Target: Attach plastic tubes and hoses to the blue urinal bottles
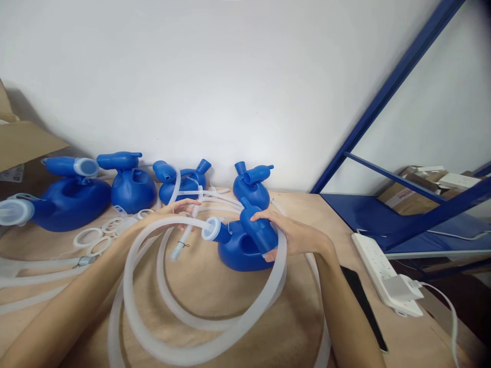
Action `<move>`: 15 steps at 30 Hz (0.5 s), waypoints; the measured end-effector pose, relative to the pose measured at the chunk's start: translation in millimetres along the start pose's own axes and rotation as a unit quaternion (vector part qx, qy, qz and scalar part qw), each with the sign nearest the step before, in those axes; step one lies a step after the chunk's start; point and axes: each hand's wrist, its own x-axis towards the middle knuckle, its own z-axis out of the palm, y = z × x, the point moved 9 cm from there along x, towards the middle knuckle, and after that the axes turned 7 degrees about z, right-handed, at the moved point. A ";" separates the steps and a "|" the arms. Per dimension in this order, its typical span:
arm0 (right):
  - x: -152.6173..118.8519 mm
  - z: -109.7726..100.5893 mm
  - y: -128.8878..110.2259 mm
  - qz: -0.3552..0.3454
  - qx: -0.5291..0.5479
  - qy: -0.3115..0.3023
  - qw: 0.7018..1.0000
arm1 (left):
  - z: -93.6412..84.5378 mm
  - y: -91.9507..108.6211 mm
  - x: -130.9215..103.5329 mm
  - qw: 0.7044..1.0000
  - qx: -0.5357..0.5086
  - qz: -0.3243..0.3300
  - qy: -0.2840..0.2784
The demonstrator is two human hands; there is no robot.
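My right hand (286, 232) is closed round a blue funnel-shaped urinal head (258, 231), held over a blue urinal bottle (238, 251). The bottle stands upright on the table; its slanted neck carries a whitish cap (210, 229) joined to a long translucent hose (169, 352). That hose loops widely in front of both arms and passes by my right wrist. Farther left, my left hand (183, 208) has its fingers round a translucent tube (187, 232) with a small wire clip near its clear end. Part of that hand is hidden behind the tubing.
More blue urinal bottles (133, 191) line the wall, several with heads on top. White rings (88, 237) and tubes lie at left near a cardboard box (28, 143). At right are a white power strip (383, 273), a black flat object (364, 301) and a blue metal rack (356, 133).
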 end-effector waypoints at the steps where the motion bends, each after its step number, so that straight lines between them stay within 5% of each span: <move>1: -0.1 0.6 0.0 -0.001 0.000 -0.003 1.000 | -3.3 -1.0 0.1 1.000 -0.003 -0.008 0.025; 5: -0.1 2.0 2.8 -0.015 0.007 -0.014 1.000 | -30.0 9.2 -1.1 0.988 0.004 -0.005 0.153; 9: -0.4 1.8 7.5 -0.045 0.016 -0.017 0.999 | -44.3 20.6 -6.1 0.976 -0.012 0.024 0.214; 12: -2.0 2.0 6.0 -0.085 0.020 -0.023 0.996 | -36.5 32.2 -7.1 0.980 -0.009 0.095 0.174; 15: -4.8 1.3 0.8 -0.111 0.016 -0.028 0.993 | -14.8 48.6 -7.7 0.979 0.057 0.190 0.039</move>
